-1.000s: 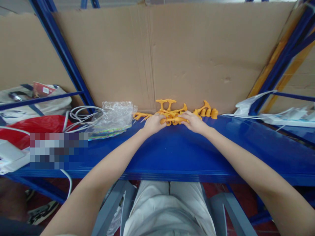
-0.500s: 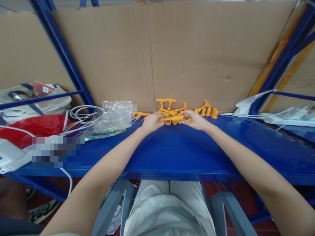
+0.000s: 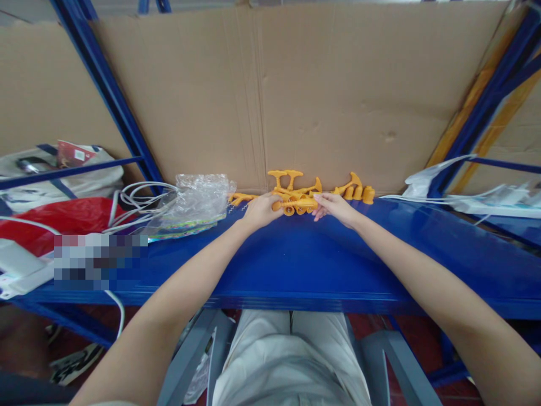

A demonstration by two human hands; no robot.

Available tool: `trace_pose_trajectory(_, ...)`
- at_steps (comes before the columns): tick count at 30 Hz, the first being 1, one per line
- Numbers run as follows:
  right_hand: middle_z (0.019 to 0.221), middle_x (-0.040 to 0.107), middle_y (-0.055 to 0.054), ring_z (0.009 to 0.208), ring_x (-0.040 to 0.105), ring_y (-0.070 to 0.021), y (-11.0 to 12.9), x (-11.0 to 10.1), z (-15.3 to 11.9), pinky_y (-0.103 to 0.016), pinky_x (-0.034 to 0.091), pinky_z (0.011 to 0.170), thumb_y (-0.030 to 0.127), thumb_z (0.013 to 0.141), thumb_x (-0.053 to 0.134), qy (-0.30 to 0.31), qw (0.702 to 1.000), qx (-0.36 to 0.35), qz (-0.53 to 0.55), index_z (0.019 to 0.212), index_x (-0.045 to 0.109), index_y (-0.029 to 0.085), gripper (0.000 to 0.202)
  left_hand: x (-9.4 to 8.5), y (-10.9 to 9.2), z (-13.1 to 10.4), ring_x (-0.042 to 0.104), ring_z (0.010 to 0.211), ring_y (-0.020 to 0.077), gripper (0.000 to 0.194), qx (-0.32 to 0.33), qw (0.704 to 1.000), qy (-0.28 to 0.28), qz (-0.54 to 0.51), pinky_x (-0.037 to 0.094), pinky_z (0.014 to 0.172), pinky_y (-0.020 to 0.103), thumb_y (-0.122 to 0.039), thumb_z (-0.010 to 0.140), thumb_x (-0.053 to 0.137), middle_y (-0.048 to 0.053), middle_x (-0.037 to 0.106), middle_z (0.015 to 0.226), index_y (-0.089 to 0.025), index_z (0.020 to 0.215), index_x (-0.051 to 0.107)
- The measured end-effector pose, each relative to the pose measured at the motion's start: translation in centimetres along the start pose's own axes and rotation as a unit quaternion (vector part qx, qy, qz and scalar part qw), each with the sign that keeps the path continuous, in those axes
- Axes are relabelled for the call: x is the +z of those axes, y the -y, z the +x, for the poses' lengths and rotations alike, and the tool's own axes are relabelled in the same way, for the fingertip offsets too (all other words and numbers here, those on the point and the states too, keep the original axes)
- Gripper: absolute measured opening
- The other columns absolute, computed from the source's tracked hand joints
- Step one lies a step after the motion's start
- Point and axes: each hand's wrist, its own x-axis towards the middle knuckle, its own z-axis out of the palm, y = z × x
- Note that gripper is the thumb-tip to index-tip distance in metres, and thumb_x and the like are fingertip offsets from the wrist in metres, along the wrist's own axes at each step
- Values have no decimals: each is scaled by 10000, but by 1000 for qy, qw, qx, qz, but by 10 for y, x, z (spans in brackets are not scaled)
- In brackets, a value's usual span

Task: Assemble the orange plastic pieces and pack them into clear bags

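Between my two hands lies a yellow plastic corkscrew part (image 3: 298, 204), held level just above the blue tabletop. My left hand (image 3: 262, 209) is closed around its rounded left end. At the other end, the thumb and forefinger of my right hand (image 3: 336, 208) pinch it while the lower fingers hang loose. Right behind it are more yellow pieces, among them T-shaped handles (image 3: 285, 175) propped against the cardboard. Yellow arms (image 3: 240, 198) with metal spirals lie left of my left hand. Several yellow caps (image 3: 368, 195) stand to the right.
A cardboard wall (image 3: 329, 96) closes off the back of the blue table (image 3: 304, 259). Clear plastic bags (image 3: 198, 197), white cables (image 3: 146, 194) and a red bag (image 3: 76, 220) are at left. On the right is a white power strip (image 3: 499, 207). Blue posts (image 3: 107, 96) frame both sides.
My right hand's fingers have shifted on the right end of the yellow part, with the lower fingers now dropped down. The part looks turned slightly. My left hand stays in place.
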Motion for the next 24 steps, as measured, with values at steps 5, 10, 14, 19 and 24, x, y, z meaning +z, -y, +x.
trace_pose_trajectory(5,713,714,-53,572,687,-144,1,-5,-3,-261,568,596,435,954,564,30,999,6,18,921,563,182,255,-1,0,1,673,950,223,277,-9,1000,2,0,525,814,303,-291,819,581,64,728,1018,-200,1028,739)
trace_pose_trajectory(10,817,743,-37,623,699,-143,4,-15,-6,-287,579,644,253,848,723,61,997,-5,37,1139,545,194,347,0,-2,1,680,914,227,273,1,1000,18,14,519,774,296,-262,815,555,68,728,1001,-185,1008,732)
trace_pose_trajectory(14,710,725,-32,543,667,-128,4,-15,-5,-247,552,560,279,847,731,60,996,15,62,971,558,173,238,1,-2,1,679,908,227,282,8,1000,16,8,514,769,295,-249,807,548,68,727,990,-181,1015,727)
trace_pose_trajectory(19,612,693,-36,474,627,-118,3,-13,-6,-223,533,482,378,868,704,94,991,36,90,805,540,177,267,3,0,1,674,907,229,276,8,1000,15,-1,513,780,303,-250,796,552,66,727,981,-190,999,728)
trace_pose_trajectory(24,554,665,-30,437,610,-120,3,-9,-6,-215,521,448,378,924,624,86,990,64,88,769,537,180,266,4,1,2,670,882,222,258,4,1000,10,-11,508,771,294,-241,788,559,60,724,944,-189,971,734)
